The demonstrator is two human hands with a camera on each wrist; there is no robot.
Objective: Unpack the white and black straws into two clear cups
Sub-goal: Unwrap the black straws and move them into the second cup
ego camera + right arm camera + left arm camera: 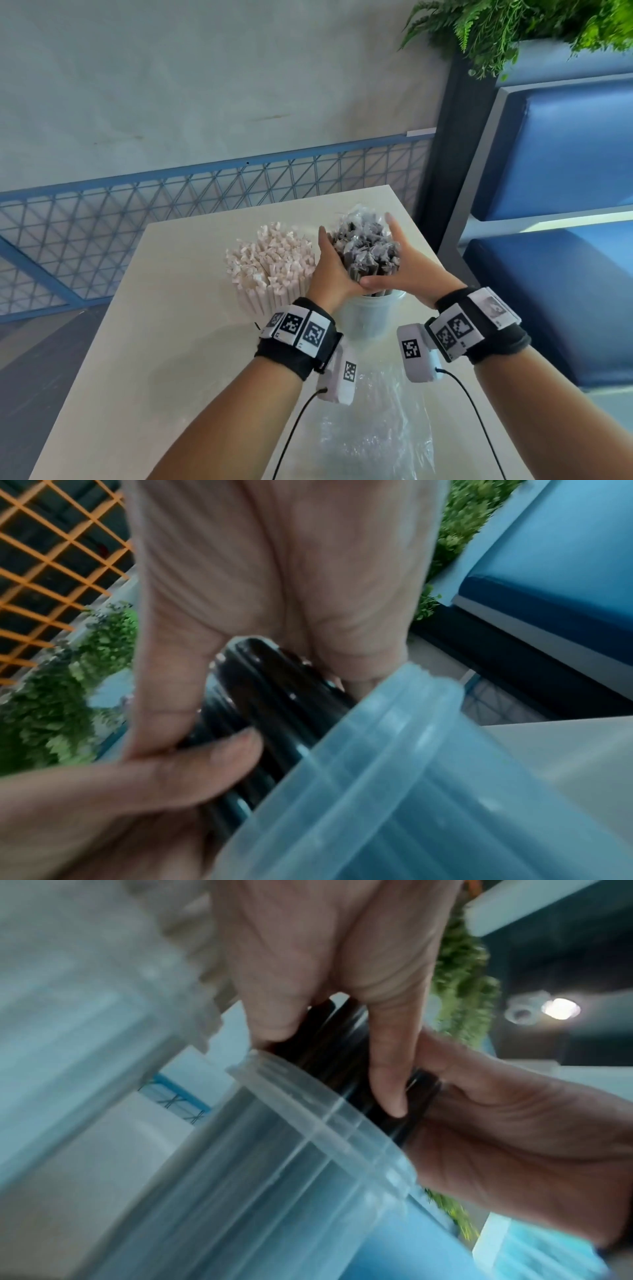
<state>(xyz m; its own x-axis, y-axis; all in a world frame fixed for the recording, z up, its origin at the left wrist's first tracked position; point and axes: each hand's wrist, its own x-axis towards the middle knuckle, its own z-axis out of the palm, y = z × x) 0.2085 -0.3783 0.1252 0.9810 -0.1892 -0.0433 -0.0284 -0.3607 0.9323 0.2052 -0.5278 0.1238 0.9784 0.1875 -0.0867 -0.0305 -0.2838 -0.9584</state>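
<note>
Both hands make the grip: the left hand (pixel 330 270) and right hand (pixel 399 270) cup the bundle of black straws (pixel 368 253) from either side, fingers extended along it, thumbs meeting at its front; the bundle stands with its lower ends inside a clear cup (pixel 371 311) on the desk (pixel 164 342); just left of that cup, the white straws (pixel 270 263) stand upright in their own cup; nearer the person than the cup lies a crumpled clear plastic bag (pixel 373 428).
</note>
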